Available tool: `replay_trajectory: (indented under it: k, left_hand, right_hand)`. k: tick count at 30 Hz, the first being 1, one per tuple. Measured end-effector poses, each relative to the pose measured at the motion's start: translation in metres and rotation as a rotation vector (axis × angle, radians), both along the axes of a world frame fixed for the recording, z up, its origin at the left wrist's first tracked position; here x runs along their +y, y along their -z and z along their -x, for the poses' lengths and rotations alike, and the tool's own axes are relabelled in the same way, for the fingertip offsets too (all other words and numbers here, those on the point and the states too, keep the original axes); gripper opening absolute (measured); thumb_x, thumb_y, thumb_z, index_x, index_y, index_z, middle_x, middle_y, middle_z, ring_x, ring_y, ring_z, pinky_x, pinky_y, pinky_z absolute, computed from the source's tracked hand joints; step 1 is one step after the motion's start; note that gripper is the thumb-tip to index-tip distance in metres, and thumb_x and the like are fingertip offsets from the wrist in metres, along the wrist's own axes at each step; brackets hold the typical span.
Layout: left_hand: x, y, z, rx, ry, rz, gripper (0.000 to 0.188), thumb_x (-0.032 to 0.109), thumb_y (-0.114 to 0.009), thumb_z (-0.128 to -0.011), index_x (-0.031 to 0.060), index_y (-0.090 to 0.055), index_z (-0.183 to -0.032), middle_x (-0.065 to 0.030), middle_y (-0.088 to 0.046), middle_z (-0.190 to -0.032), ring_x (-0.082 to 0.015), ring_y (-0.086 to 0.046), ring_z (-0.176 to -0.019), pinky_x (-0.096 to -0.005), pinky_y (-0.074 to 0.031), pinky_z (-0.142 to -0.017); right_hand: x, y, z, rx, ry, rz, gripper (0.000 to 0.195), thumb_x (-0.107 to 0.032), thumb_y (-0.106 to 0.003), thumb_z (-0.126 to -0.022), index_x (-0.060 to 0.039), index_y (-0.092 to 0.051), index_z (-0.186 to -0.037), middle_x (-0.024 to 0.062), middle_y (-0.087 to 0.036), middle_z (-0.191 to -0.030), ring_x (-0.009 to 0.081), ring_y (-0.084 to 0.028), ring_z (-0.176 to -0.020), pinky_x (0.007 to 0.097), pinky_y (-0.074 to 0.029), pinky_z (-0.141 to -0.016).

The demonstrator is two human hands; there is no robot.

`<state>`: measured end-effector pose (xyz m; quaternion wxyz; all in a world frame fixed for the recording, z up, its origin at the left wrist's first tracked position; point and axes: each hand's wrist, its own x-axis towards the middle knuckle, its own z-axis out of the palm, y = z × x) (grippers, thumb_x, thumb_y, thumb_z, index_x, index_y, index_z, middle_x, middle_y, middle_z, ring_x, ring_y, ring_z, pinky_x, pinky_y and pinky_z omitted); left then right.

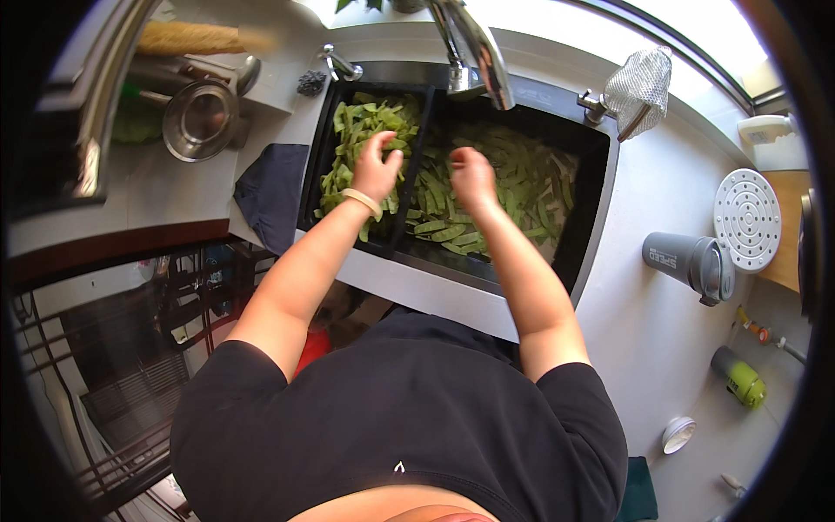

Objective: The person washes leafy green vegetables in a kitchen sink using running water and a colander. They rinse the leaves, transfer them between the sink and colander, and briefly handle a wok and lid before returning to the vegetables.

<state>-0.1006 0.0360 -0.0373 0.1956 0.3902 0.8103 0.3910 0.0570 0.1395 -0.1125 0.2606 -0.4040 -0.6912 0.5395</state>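
Observation:
Before me is a dark sink (599, 189) with a narrow left compartment and a wide right basin. Flat green bean pods (355, 124) are heaped on the left side. Many more flat green pods (515, 153) are spread in the right basin, apparently in water. My left hand (377, 168), with a pale bangle (363, 201) at the wrist, is over the left heap, thumb and fingers apart and nothing visible between them. Over the pods of the right basin is my right hand (472, 176), slightly blurred with its fingers curled. Whether it holds a pod is hidden.
A chrome faucet (479, 55) reaches over the sink's back edge. A mesh bag (639, 85) hangs at the back right. On the right counter are a grey tumbler (682, 264) and a perforated white disc (747, 220). A dark cloth (274, 189) drapes left of the sink, near a metal bowl (201, 121).

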Motion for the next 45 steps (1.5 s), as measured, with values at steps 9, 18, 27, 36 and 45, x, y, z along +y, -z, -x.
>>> replay_trajectory:
  k: [9,18,27,36,45]
  left_hand:
    - [0.118,0.17,-0.047,0.18,0.392,0.406,0.071,0.032,-0.063,-0.077,0.0057,-0.032,-0.135,-0.0174,-0.033,-0.139,-0.0334,-0.032,-0.128,-0.0385,-0.028,-0.105]
    - [0.183,0.204,-0.043,0.049,0.392,0.666,0.066,0.053,-0.051,-0.083,0.0067,-0.044,-0.13,-0.017,-0.042,-0.134,-0.0318,-0.041,-0.122,-0.0376,-0.032,-0.102]
    - [0.119,0.209,-0.062,-0.304,0.519,0.72,0.058,0.05,-0.054,-0.083,0.0037,-0.055,-0.119,-0.0178,-0.059,-0.114,-0.0279,-0.056,-0.106,-0.0327,-0.042,-0.09]
    - [0.051,0.15,-0.057,0.017,-0.341,0.54,0.062,0.049,-0.058,-0.078,0.0146,-0.046,-0.129,-0.0169,-0.044,-0.131,-0.0348,-0.046,-0.114,-0.0438,-0.033,-0.098]
    - [0.024,0.205,-0.057,-0.236,-0.637,0.711,0.069,0.046,-0.059,-0.077,0.0171,-0.038,-0.136,-0.019,-0.018,-0.145,-0.0361,-0.029,-0.129,-0.039,-0.029,-0.104]
  right_hand:
    - [0.119,0.111,-0.106,-0.606,-0.061,-0.258,0.059,-0.019,-0.058,-0.073,-0.0156,-0.044,-0.131,0.0162,-0.041,-0.134,0.0328,-0.038,-0.123,0.042,-0.034,-0.101]
    - [0.155,0.139,-0.052,-0.658,-0.343,0.09,0.077,-0.051,-0.063,-0.07,-0.0153,-0.04,-0.134,0.0151,-0.037,-0.138,0.0314,-0.035,-0.127,0.0386,-0.03,-0.104]
    - [0.103,0.117,-0.077,-0.54,-0.563,0.422,0.079,-0.049,-0.068,-0.069,-0.0012,-0.046,-0.128,0.0202,-0.052,-0.124,0.0293,-0.049,-0.116,0.0333,-0.038,-0.096]
    - [0.138,0.062,-0.098,-0.913,-0.249,0.015,0.082,-0.056,-0.063,-0.069,-0.0202,-0.035,-0.137,0.0179,-0.032,-0.141,0.0364,-0.03,-0.129,0.0424,-0.03,-0.104]
    - [0.113,0.127,-0.118,-0.698,-0.349,0.367,0.093,-0.059,-0.066,-0.065,-0.0009,-0.04,-0.132,0.0244,-0.044,-0.13,0.0339,-0.042,-0.122,0.0347,-0.035,-0.101]
